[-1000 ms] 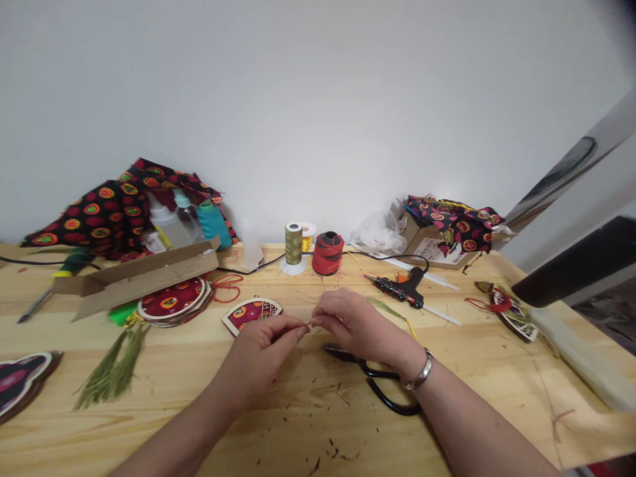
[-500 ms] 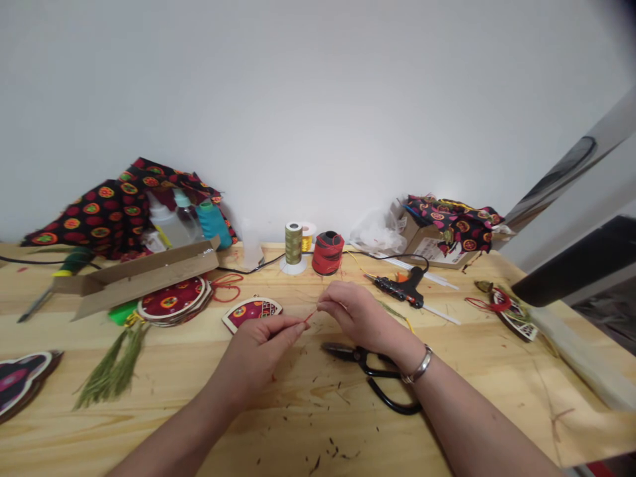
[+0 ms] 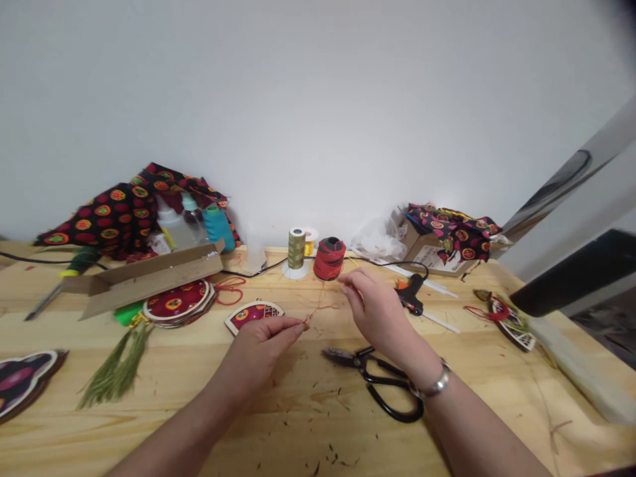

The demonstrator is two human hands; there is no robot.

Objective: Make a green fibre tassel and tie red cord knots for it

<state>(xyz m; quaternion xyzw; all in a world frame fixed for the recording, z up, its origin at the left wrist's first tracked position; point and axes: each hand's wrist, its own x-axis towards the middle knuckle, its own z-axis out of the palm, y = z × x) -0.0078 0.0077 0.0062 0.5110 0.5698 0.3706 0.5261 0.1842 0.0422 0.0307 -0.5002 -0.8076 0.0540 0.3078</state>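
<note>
My left hand [image 3: 271, 341] is closed, with thumb and index finger pinching a thin red thread [image 3: 312, 311]. The thread shows loose curls beyond the fingertips and seems to run up towards the spool of red thread [image 3: 328, 260]. Off to the right, my right hand [image 3: 375, 311] hovers over the table with its fingers loosely bent and apart; I see nothing in it. Just below it lie black-handled scissors [image 3: 392, 387], blades pointing left. Behind my left hand rests a fan-shaped ornament [image 3: 252, 314] in patterned maroon cloth with a pale wooden edge, partly hidden by the hand.
An olive thread spool [image 3: 297, 250] stands by the wall. A glue gun [image 3: 411, 295] lies at right, partly behind my hand. At left are a cardboard tray [image 3: 154, 278], round ornaments [image 3: 176, 301] and a green tassel [image 3: 115, 366]. A cardboard box [image 3: 430, 255] stands at back right.
My right hand has moved right, away from my left fingertips, and its fingers have parted from the red thread. The thread now hangs in loose curls. My left hand keeps its pinch.
</note>
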